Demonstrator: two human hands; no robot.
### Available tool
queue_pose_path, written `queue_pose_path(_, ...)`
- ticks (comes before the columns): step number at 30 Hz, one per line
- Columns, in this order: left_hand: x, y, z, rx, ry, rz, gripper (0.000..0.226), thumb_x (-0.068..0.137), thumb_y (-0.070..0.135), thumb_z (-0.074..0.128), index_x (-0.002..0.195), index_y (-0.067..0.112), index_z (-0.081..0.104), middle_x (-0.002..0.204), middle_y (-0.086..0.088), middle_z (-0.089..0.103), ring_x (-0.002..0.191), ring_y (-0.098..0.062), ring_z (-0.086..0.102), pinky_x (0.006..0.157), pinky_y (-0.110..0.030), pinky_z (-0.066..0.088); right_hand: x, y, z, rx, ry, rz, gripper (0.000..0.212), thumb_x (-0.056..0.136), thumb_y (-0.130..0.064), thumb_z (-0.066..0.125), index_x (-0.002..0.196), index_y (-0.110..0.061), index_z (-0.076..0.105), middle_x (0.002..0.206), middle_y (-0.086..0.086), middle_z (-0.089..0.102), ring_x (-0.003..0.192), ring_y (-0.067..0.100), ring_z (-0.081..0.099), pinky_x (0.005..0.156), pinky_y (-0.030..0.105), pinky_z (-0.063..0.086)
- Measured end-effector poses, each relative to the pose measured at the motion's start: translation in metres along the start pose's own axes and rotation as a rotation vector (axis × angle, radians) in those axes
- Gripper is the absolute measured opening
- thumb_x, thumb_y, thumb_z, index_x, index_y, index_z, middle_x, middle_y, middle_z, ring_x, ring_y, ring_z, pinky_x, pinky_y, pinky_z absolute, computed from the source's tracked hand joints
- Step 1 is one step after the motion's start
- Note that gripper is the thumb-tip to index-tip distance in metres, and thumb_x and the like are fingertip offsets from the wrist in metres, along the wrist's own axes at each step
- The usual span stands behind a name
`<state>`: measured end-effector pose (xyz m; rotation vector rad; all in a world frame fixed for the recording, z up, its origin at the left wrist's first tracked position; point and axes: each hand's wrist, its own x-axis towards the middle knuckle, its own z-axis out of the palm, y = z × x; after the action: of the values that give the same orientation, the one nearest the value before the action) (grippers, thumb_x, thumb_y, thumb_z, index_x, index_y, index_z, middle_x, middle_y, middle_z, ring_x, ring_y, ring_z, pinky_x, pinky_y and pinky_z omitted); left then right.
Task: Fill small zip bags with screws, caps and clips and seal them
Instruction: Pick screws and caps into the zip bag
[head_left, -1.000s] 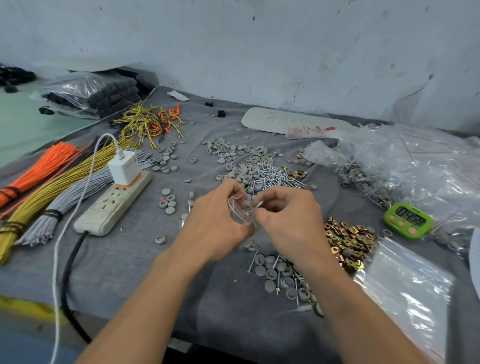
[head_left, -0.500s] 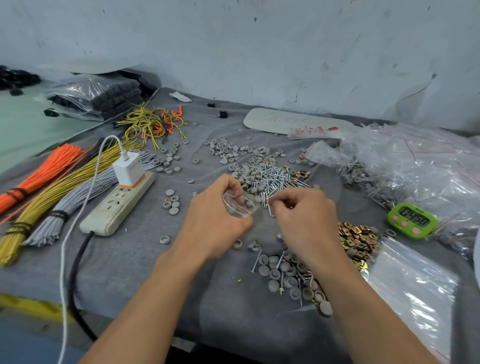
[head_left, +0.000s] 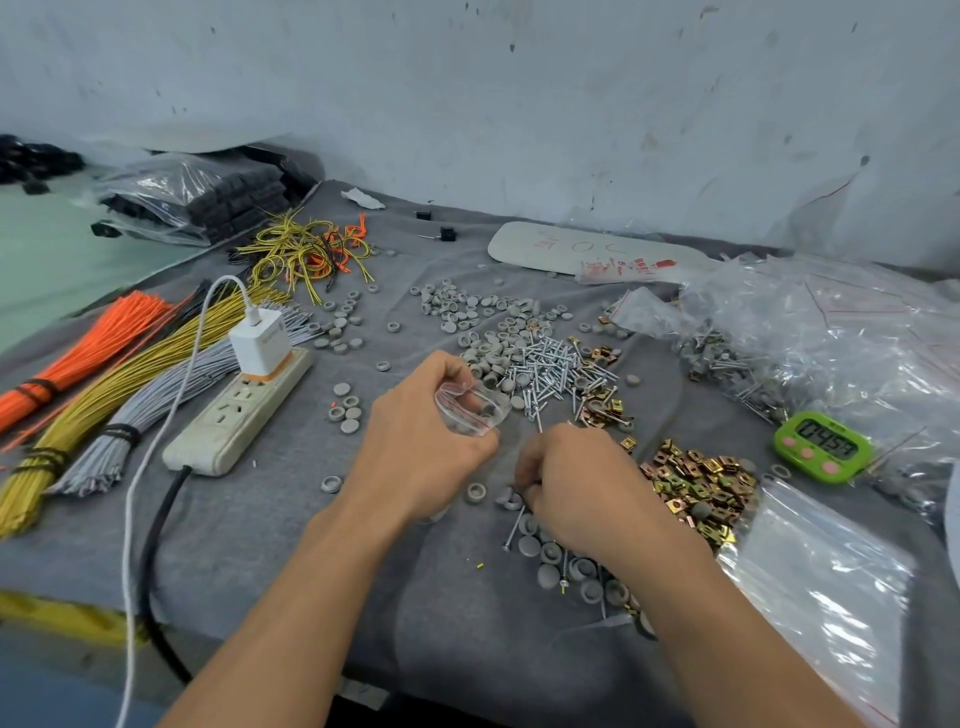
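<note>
Grey-clothed table (head_left: 270, 545) bears screws (head_left: 550, 364), caps (head_left: 467, 304), clips (head_left: 701, 483) — power strip (head_left: 234, 415), timer (head_left: 823, 447).

I saw the scene evenly and fairly brightly lit, with soft, cool light from above. Shadows were faint, just pale smudges on the grey cloth (head_left: 467, 623) under the left hand (head_left: 421, 447) and right hand (head_left: 576, 483). Glare blew out white on the heap of plastic bags (head_left: 857, 338) at the right and on the flat bag (head_left: 831, 597) at lower right. The small zip bag (head_left: 470, 410) in the left hand showed only thin glints. The right hand's fingertips were smeared, so I couldn't read their grip. Wide-angle distortion bowed the table edge at lower left, and the corners were soft. The green timer (head_left: 823, 447) digits were legible.
</note>
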<state>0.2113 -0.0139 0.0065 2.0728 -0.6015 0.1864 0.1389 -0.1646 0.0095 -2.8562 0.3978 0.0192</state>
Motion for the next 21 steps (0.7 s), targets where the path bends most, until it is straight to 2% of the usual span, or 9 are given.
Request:
queue_pose_path(2, 0.0, -0.001, -0.001, 0.003, -0.003, 0.001, 0.037, 0.069, 0.02, 0.081, 0.091, 0.033, 0.055, 0.091, 0.033, 0.066, 0.085, 0.012, 0.06, 0.069, -0.002, 0.038, -0.002, 0.002, -0.001, -0.205, 0.111, 0.014, 0.013, 0.086, -0.027, 0.063, 0.096, -0.028, 0.07, 0.1, -0.002, 0.071, 0.108, 0.022, 0.06, 0.097, 0.041, 0.04)
queue_pose_path(5, 0.001, -0.001, -0.001, 0.011, -0.007, 0.003, 0.036, 0.069, 0.022, 0.081, 0.091, 0.035, 0.055, 0.092, 0.032, 0.066, 0.085, 0.01, 0.061, 0.069, -0.004, 0.04, -0.004, 0.0, -0.005, -0.215, 0.136, 0.064, 0.006, 0.086, -0.025, 0.061, 0.092, -0.028, 0.062, 0.1, -0.002, 0.069, 0.105, 0.024, 0.065, 0.085, 0.038, 0.033)
queue_pose_path(8, 0.0, -0.001, -0.001, 0.018, -0.022, 0.002, 0.036, 0.068, 0.025, 0.08, 0.091, 0.036, 0.054, 0.092, 0.03, 0.067, 0.083, 0.006, 0.062, 0.069, -0.007, 0.042, -0.004, -0.001, -0.003, -0.164, 0.101, 0.09, 0.017, 0.087, -0.016, 0.06, 0.103, -0.022, 0.065, 0.106, 0.005, 0.068, 0.103, 0.03, 0.066, 0.073, 0.032, 0.039)
queue_pose_path(10, 0.0, -0.002, -0.002, 0.016, -0.026, 0.0, 0.036, 0.068, 0.025, 0.08, 0.091, 0.036, 0.054, 0.091, 0.03, 0.067, 0.082, 0.007, 0.062, 0.069, -0.007, 0.042, -0.005, -0.002, -0.004, -0.14, 0.101, 0.108, 0.022, 0.087, -0.013, 0.061, 0.106, -0.02, 0.068, 0.105, 0.007, 0.067, 0.101, 0.033, 0.065, 0.07, 0.033, 0.043)
queue_pose_path(12, 0.0, -0.003, -0.002, 0.015, -0.024, -0.003, 0.036, 0.068, 0.025, 0.079, 0.091, 0.036, 0.054, 0.09, 0.029, 0.068, 0.084, 0.007, 0.062, 0.069, -0.007, 0.042, -0.005, -0.001, -0.007, -0.141, 0.108, 0.117, 0.021, 0.087, -0.012, 0.063, 0.104, -0.022, 0.069, 0.097, 0.006, 0.065, 0.098, 0.033, 0.066, 0.07, 0.034, 0.046)
queue_pose_path(15, 0.001, -0.004, -0.002, 0.024, -0.025, -0.01, 0.035, 0.067, 0.028, 0.078, 0.092, 0.037, 0.054, 0.09, 0.024, 0.069, 0.084, 0.005, 0.061, 0.069, -0.01, 0.043, -0.005, 0.002, -0.01, -0.128, 0.1, 0.126, 0.019, 0.086, -0.01, 0.064, 0.099, -0.024, 0.067, 0.078, -0.001, 0.047, 0.095, 0.03, 0.067, 0.069, 0.033, 0.047)
queue_pose_path(17, 0.001, -0.004, -0.002, 0.029, -0.031, -0.008, 0.036, 0.068, 0.029, 0.077, 0.092, 0.038, 0.053, 0.09, 0.024, 0.068, 0.083, 0.005, 0.062, 0.069, -0.011, 0.044, -0.008, 0.002, -0.012, -0.161, 0.083, 0.104, 0.015, 0.085, -0.012, 0.062, 0.093, -0.024, 0.058, 0.079, -0.002, 0.049, 0.096, 0.029, 0.067, 0.071, 0.032, 0.042)
queue_pose_path(21, 0.001, -0.003, -0.002, 0.037, -0.04, 0.001, 0.037, 0.068, 0.028, 0.078, 0.093, 0.038, 0.053, 0.091, 0.028, 0.067, 0.084, 0.006, 0.061, 0.069, -0.009, 0.044, -0.009, 0.003, -0.015, -0.224, 0.05, 0.063, 0.013, 0.085, -0.014, 0.057, 0.087, -0.025, 0.051, 0.072, -0.006, 0.044, 0.099, 0.026, 0.066, 0.091, 0.041, 0.036)
